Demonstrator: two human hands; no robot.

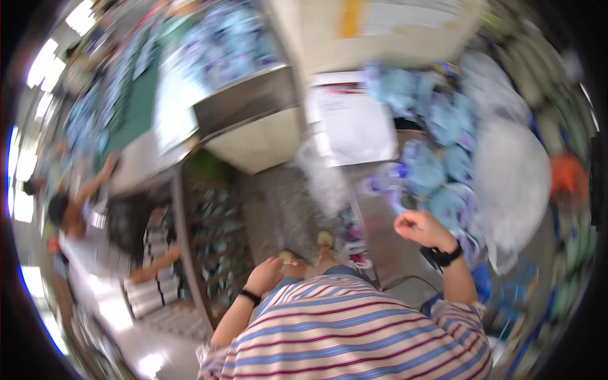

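Observation:
My left hand point(265, 277), a dark band on its wrist, hangs low beside my leg near the rack. Blur hides its fingers, and nothing plainly shows in it. On the right, my right hand point(423, 229) is raised over the near edge of a table point(380, 221), its fingers curled in with nothing visible in them. A dark watch-like band point(441, 254) circles that wrist. Just beyond this hand lie several light-blue and purple pieces point(424, 166), possibly shoe parts; the blur leaves their kind unclear. White paper sheets point(354, 123) lie farther back.
A large clear plastic bag point(512, 183) bulges at the right, beside an orange object point(568, 180). To the left stands a rack point(218, 247) holding many pieces, below a conveyor point(130, 114). Another person point(95, 247) reaches toward the rack. A pale machine point(392, 38) stands ahead.

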